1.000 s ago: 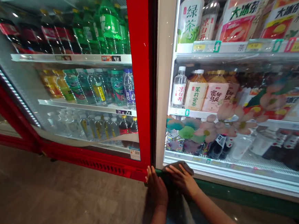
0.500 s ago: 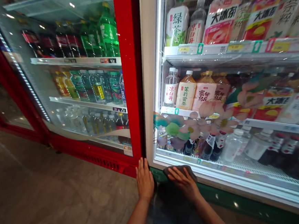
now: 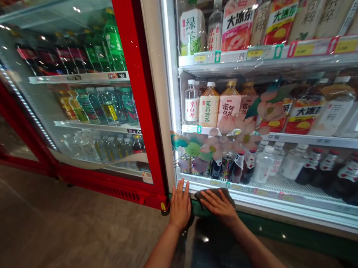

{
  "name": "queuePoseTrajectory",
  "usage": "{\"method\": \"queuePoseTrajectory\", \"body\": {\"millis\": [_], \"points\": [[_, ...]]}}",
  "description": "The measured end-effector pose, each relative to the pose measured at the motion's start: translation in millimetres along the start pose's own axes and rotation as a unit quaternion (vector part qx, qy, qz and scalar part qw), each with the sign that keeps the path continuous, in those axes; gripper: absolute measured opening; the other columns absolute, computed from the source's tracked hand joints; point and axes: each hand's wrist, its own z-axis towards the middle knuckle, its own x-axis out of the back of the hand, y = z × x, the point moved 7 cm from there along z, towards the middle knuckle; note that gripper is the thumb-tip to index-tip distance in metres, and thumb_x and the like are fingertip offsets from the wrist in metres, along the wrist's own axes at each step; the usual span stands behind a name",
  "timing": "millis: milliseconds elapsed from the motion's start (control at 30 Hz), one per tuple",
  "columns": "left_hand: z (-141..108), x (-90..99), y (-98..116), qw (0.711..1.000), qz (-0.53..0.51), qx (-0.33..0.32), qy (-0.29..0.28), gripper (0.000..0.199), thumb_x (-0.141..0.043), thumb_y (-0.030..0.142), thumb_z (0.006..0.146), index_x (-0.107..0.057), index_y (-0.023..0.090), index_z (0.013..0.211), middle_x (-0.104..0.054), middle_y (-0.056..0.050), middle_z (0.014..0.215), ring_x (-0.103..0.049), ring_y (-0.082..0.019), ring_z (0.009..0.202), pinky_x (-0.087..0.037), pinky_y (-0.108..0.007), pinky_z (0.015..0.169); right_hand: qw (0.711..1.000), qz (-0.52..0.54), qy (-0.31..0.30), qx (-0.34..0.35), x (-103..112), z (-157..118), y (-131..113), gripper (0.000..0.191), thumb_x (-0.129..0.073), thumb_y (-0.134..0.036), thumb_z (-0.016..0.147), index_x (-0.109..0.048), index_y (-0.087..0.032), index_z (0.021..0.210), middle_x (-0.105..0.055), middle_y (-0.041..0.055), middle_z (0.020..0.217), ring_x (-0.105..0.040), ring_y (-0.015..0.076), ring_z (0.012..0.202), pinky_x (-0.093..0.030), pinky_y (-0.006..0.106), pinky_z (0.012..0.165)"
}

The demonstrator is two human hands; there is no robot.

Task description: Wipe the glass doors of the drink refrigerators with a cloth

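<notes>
My right hand point(image 3: 219, 205) lies over a dark grey cloth point(image 3: 229, 195), pressing it against the bottom edge of the white-framed drinks cooler point(image 3: 190, 189). The cloth shows past the fingertips and at both sides of the hand; its underside is hidden. Flat against the lower left corner of the same cooler rests my left hand point(image 3: 180, 205), fingers stretched out and nothing in it. A green base strip point(image 3: 270, 228) runs below the cooler's frame.
Left of the gap stands a red-framed cooler point(image 3: 131, 64) with bottles behind its glass. Shelves of bottled drinks point(image 3: 209, 105) fill the white cooler, with flower stickers point(image 3: 212, 147) on its glass. A brown floor point(image 3: 66, 228) lies below.
My left hand has shifted from the seam between the coolers onto the white cooler's corner. My right hand and the cloth have risen slightly along its lower edge. The view has turned rightward.
</notes>
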Motion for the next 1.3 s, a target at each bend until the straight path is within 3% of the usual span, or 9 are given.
{"method": "queuePoseTrajectory", "body": {"millis": [100,200,333,533,633,833,1000,1100,1300], "points": [[8,1.5,5,0.999,-0.009,-0.031,-0.005,0.082,-0.041,0.005,0.094,-0.002,0.026,0.163,-0.025,-0.01,0.168,-0.022,-0.025,0.154,-0.033,-0.05,0.123,0.999,-0.005,-0.026,-0.025,3,3,18,0.051,-0.051,-0.019,0.099,-0.048,-0.032,0.148,-0.042,-0.0004,0.16,-0.03,0.0185,0.152,-0.01,0.052,0.128],[15,3.9,7,0.999,-0.015,-0.034,0.002,0.082,-0.041,0.004,0.094,-0.001,0.026,0.163,-0.025,-0.01,0.167,-0.022,-0.025,0.155,-0.033,-0.051,0.123,0.998,-0.017,-0.044,-0.045,13,-22,37,0.057,-0.049,-0.014,0.097,-0.046,-0.033,0.15,-0.042,-0.0009,0.16,-0.026,0.0196,0.153,-0.005,0.056,0.127],[17,1.2,15,0.999,-0.02,-0.046,-0.003,0.084,-0.041,0.003,0.092,-0.002,0.025,0.163,-0.023,-0.01,0.168,-0.021,-0.025,0.155,-0.031,-0.051,0.124,0.996,0.005,-0.084,0.034,14,-62,34,0.058,-0.046,-0.006,0.093,-0.051,-0.03,0.146,-0.045,-0.0004,0.158,-0.034,0.0173,0.15,-0.01,0.053,0.127],[29,-8.5,42,0.995,-0.042,-0.088,0.005,0.086,-0.042,0.001,0.091,-0.002,0.025,0.163,-0.025,-0.012,0.168,-0.02,-0.026,0.155,-0.033,-0.053,0.123,0.999,-0.027,-0.025,0.013,26,-37,52,0.043,-0.053,-0.019,0.099,-0.056,-0.031,0.14,-0.052,0.003,0.153,-0.037,0.0193,0.148,-0.012,0.058,0.125],[34,-11.8,55,0.993,-0.062,-0.101,0.017,0.086,-0.043,0.001,0.09,-0.004,0.026,0.163,-0.025,-0.011,0.168,-0.019,-0.026,0.156,-0.032,-0.054,0.123,0.999,-0.034,-0.007,0.0,37,-46,66,0.041,-0.056,-0.019,0.098,-0.059,-0.031,0.137,-0.057,0.0041,0.149,-0.038,0.0229,0.148,-0.007,0.063,0.124],[37,-16.7,83,0.985,-0.083,-0.153,0.015,0.086,-0.042,-0.001,0.088,-0.009,0.024,0.163,-0.03,-0.013,0.165,-0.02,-0.026,0.156,-0.031,-0.056,0.123,0.995,-0.003,-0.052,0.085,39,-84,62,0.036,-0.047,-0.014,0.1,-0.065,-0.025,0.129,-0.063,0.0011,0.142,-0.051,0.0165,0.138,-0.009,0.05,0.128],[41,-18.7,104,0.978,-0.093,-0.189,0.01,0.082,-0.042,0.0,0.088,-0.017,0.024,0.161,-0.036,-0.012,0.162,-0.02,-0.026,0.156,-0.032,-0.056,0.123,0.998,-0.055,-0.009,0.022,62,-74,91,0.037,-0.054,-0.022,0.1,-0.06,-0.03,0.136,-0.059,-0.0001,0.147,-0.039,0.0192,0.147,-0.002,0.055,0.127],[38,-23.2,114,0.975,-0.089,-0.202,0.002,0.084,-0.043,-0.002,0.084,-0.02,0.023,0.161,-0.035,-0.012,0.162,-0.018,-0.026,0.156,-0.03,-0.056,0.124,0.998,-0.061,-0.029,0.0,68,-96,101,0.041,-0.054,-0.02,0.1,-0.057,-0.03,0.14,-0.055,-0.0012,0.151,-0.031,0.0185,0.151,-0.002,0.052,0.128],[26,-41.9,140,0.953,-0.072,-0.29,-0.052,0.088,-0.044,-0.001,0.08,-0.019,0.022,0.161,-0.028,-0.009,0.167,-0.014,-0.025,0.157,-0.027,-0.053,0.125,0.995,-0.003,-0.083,0.063,64,-130,103,0.042,-0.05,-0.015,0.099,-0.058,-0.029,0.138,-0.051,-0.0015,0.154,-0.037,0.0131,0.148,-0.021,0.042,0.126]]}}
